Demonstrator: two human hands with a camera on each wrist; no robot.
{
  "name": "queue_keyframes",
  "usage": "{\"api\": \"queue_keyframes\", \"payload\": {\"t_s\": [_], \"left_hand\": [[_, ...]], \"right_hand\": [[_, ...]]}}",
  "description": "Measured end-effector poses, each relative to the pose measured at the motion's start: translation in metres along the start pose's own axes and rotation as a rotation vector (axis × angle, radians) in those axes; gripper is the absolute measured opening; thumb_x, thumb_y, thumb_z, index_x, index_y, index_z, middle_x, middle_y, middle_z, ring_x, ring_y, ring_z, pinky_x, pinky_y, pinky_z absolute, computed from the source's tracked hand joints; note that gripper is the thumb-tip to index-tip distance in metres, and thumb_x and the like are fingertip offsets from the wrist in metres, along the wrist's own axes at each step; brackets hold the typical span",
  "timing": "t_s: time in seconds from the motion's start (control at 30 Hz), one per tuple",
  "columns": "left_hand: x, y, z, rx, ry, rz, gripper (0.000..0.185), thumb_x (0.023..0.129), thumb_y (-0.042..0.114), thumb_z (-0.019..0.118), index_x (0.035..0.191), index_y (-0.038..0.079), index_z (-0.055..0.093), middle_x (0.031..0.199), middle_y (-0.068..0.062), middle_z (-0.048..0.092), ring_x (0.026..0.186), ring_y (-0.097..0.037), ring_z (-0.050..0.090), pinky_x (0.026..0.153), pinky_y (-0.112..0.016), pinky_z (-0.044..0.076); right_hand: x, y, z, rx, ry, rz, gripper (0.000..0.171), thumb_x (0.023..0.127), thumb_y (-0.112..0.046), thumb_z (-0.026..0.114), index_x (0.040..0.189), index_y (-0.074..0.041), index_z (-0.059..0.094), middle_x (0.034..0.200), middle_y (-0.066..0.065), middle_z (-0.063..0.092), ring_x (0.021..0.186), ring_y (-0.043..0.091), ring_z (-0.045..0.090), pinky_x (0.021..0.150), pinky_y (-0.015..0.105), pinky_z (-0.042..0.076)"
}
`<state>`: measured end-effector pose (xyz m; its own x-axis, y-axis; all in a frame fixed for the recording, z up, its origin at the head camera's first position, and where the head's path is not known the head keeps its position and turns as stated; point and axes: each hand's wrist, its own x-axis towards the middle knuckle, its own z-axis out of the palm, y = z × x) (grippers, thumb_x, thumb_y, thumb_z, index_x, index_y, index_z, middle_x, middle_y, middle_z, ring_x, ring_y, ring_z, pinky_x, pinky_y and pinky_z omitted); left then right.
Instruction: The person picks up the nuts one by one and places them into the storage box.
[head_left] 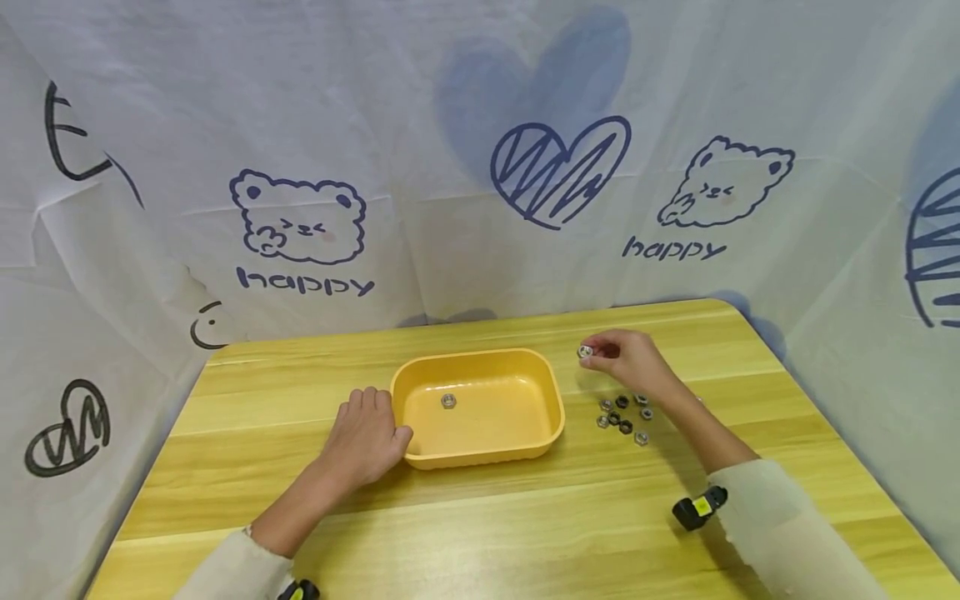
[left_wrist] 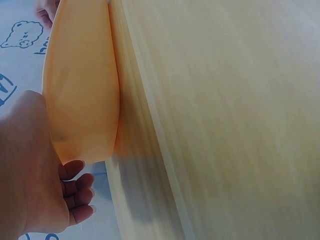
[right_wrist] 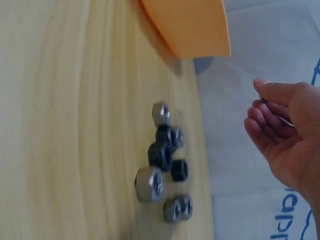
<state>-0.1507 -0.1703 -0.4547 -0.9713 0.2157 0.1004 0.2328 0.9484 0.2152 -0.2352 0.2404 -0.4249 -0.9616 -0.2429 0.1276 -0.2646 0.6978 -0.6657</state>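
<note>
Left hand [head_left: 367, 437] rests flat with relaxed fingers against the left wall of the yellow tray [head_left: 551, 412], where one nut [head_left: 448, 401] lies inside. Right of the tray, a pile of nuts [head_left: 624, 415] sits on the table [head_left: 487, 517]; just beyond the pile, the right hand [head_left: 630, 360] pinches a silver nut [head_left: 586, 352] above the table.

The worktop [head_left: 480, 517] under my arms is pale wood with a smooth, faintly glossy grain. At centre frame the tray [head_left: 551, 421] looks like smooth yellow plastic with a soft sheen. The nuts [head_left: 622, 414] at centre right are metal, some bright, some dark. The backdrop [head_left: 450, 125] is matt, creased cloth.
</note>
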Motion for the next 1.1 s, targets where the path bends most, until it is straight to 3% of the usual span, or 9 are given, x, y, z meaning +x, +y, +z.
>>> {"api": "queue_keyframes", "payload": {"t_s": [0.8,1.1], "left_hand": [[0.001,0.0,0.004,-0.008,-0.002,0.005,0.022,0.09,0.025,0.053,0.09,0.003,0.048,0.087,-0.01,0.042,0.082,-0.028,0.035,0.073,-0.035,0.027],[-0.001,0.001,0.001,-0.01,0.002,0.0,0.022,0.089,0.024,0.053,0.09,0.003,0.048,0.086,-0.01,0.042,0.082,-0.028,0.035,0.073,-0.035,0.028]], "right_hand": [[0.004,-0.036,0.02,0.09,-0.068,-0.05,0.035,0.092,-0.014,0.076,0.124,-0.001,0.072,0.108,0.014,0.076,0.095,0.022,0.071,0.084,0.031,0.06],[0.009,-0.044,0.03,0.141,-0.103,-0.048,0.035,0.091,-0.015,0.077,0.123,-0.002,0.071,0.106,0.013,0.076,0.094,0.02,0.07,0.082,0.026,0.059]]}}
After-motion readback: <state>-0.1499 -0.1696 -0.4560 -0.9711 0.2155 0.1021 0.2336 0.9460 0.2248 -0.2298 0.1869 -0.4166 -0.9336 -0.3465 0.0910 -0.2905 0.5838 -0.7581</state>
